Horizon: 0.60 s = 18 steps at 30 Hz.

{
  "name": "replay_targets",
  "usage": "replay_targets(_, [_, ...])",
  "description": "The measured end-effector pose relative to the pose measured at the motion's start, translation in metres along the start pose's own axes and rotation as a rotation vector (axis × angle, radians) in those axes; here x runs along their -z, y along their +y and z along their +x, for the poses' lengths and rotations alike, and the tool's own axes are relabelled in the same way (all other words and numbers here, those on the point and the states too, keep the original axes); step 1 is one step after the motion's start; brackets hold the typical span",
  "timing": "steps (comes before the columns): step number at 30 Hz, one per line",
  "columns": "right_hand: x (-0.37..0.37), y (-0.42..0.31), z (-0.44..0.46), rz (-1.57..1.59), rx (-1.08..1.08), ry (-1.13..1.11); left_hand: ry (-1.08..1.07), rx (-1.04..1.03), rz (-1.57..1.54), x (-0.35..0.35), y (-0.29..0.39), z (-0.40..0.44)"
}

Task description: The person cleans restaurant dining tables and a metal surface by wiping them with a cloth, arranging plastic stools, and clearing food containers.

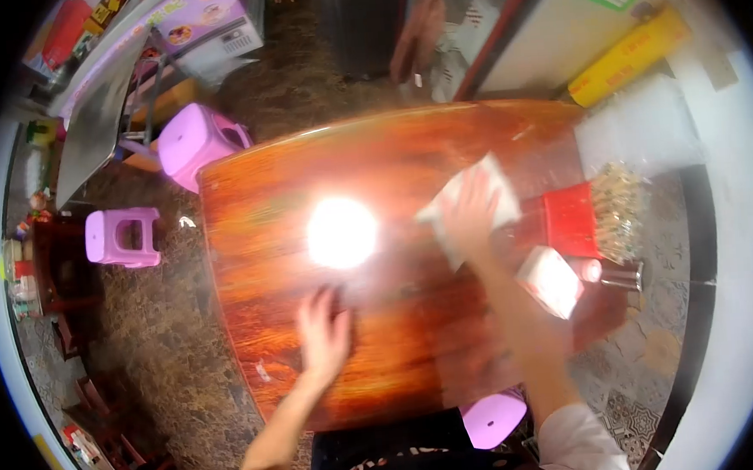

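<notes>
My right hand (468,212) presses a white cloth (498,195) against the glossy brown wooden table (390,320), its fingers stretched over the cloth. Motion blurs this hand a little. Nearer to me on the left, my left hand (323,331) is at the tabletop with fingers apart and nothing in it. Whether it touches the surface I cannot tell. To the right of the cloth a red container (570,221) holds a bundle of thin sticks (618,212). A white tissue pack (552,281) sits below that container.
A pink stool (194,143) stands at the table's far left corner, and another pink stool (122,238) farther left. A third pink stool (495,419) is partly under the near edge. A metal cylinder (622,275) lies at the right side. Bright lamp glare covers the tabletop's middle.
</notes>
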State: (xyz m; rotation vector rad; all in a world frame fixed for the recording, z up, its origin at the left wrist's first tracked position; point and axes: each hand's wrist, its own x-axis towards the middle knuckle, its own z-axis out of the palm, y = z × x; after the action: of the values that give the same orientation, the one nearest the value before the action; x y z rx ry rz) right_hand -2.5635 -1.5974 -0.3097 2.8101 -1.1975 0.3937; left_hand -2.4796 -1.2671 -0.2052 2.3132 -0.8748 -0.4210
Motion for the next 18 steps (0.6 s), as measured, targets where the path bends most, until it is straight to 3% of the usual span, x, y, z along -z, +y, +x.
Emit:
replay_targets(2, [-0.048, 0.034, 0.086, -0.102, 0.045, 0.093, 0.006, -0.073, 0.283, 0.047, -0.108, -0.04])
replay_targets(3, [-0.056, 0.049, 0.123, -0.006, 0.039, 0.035, -0.126, -0.116, 0.37, 0.058, -0.139, -0.06])
replay_targets(4, [-0.064, 0.04, 0.146, 0.049, 0.058, 0.029, -0.259, -0.138, 0.462, 0.071, -0.166, -0.077])
replay_targets(6, [-0.074, 0.009, 0.178, 0.092, 0.101, 0.077, -0.186, -0.134, 0.412, 0.063, -0.171, -0.077])
replay_targets(7, [-0.038, -0.044, 0.184, -0.219, 0.464, -0.216, -0.177, -0.137, 0.4, 0.063, -0.173, -0.077])
replay_targets(8, [-0.011, -0.125, 0.186, -0.149, 0.494, -0.261, -0.175, -0.146, 0.388, 0.066, -0.176, -0.077])
replay_targets(9, [-0.064, -0.174, 0.184, 0.208, 0.519, 0.059, -0.172, -0.155, 0.378, 0.066, -0.181, -0.078])
replay_targets(10, [-0.038, -0.255, 0.175, 0.078, 0.694, -0.143, -0.17, -0.16, 0.294, 0.069, -0.181, -0.077])
replay_targets(11, [-0.04, -0.326, 0.168, 0.245, 0.711, -0.298, -0.163, -0.14, 0.23, 0.069, -0.187, -0.08])
replay_targets(13, [-0.014, -0.438, 0.136, 0.371, 0.695, -0.339, -0.112, -0.125, 0.148, 0.071, -0.191, -0.082])
replay_targets(16, [0.047, -0.485, 0.071, 0.214, 0.734, -0.463, 0.005, -0.124, 0.131, 0.071, -0.192, -0.088])
replay_targets(18, [0.002, -0.449, 0.021, 0.43, 1.035, -0.205, 0.05, -0.153, 0.121, 0.072, -0.193, -0.088])
